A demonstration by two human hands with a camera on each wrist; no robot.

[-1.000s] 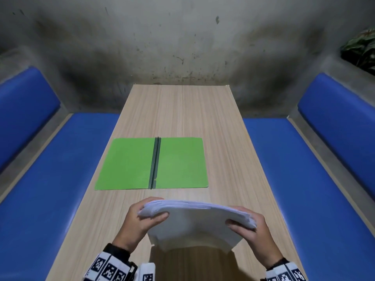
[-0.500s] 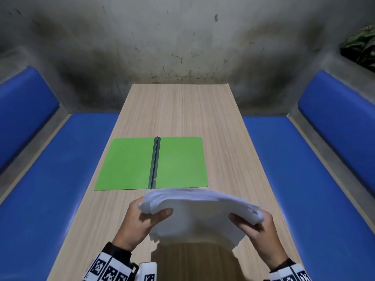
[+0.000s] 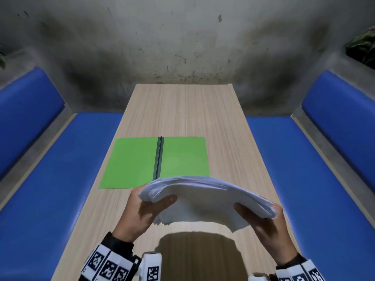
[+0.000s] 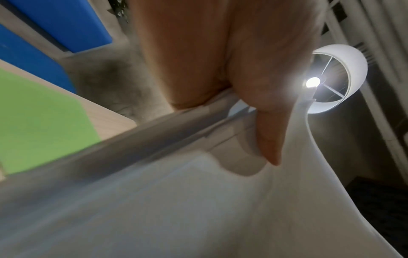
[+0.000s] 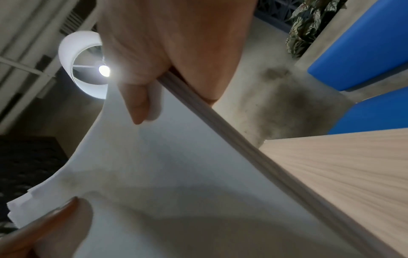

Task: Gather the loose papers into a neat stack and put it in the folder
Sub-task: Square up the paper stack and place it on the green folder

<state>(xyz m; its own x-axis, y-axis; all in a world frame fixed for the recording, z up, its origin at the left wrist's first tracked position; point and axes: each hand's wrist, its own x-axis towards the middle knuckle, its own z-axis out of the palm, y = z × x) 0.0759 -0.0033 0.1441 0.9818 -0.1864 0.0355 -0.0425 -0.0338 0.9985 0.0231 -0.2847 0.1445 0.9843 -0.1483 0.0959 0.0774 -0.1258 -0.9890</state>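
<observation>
A thick stack of white papers (image 3: 205, 201) hangs in the air above the near part of the wooden table (image 3: 203, 110), bowed upward in the middle. My left hand (image 3: 150, 201) grips its left end, thumb on top, and my right hand (image 3: 257, 216) grips its right end the same way. The stack's far edge overlaps the near edge of the open green folder (image 3: 132, 163), which lies flat with a dark spine down its middle. The left wrist view shows the papers (image 4: 198, 200) under my thumb with the folder (image 4: 39, 118) behind. In the right wrist view the papers (image 5: 176, 174) are pinched.
Blue padded benches (image 3: 60, 179) run along both sides of the table, with blue backrests (image 3: 341, 110). A stained grey wall stands at the far end. A plant (image 3: 363, 45) sits on the right ledge. A lit lamp (image 4: 331, 78) hangs overhead.
Both hands have carried the stack forward and a little upward, so its far edge now covers the folder's near edge. The grip on both ends is unchanged.
</observation>
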